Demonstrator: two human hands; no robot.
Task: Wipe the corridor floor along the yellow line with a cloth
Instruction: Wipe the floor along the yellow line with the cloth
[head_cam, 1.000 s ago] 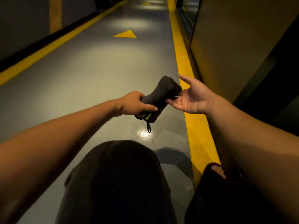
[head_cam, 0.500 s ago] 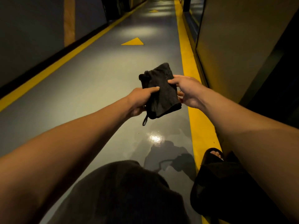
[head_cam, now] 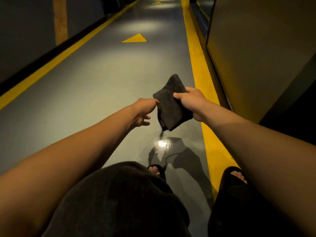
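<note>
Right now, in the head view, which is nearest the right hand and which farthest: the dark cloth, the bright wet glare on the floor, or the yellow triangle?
1. Dark cloth: gripped in the right hand.
2. Wet glare: on the grey floor, below the cloth, toward the person.
3. Yellow triangle: farther up the corridor, left of the yellow line.

Dark cloth (head_cam: 171, 106) in right hand (head_cam: 191, 101)

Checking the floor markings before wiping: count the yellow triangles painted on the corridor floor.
2. The near triangle lies mid-floor ahead of the hands; the far triangle lies further down the corridor near the top edge. More may lie beyond view.
</note>
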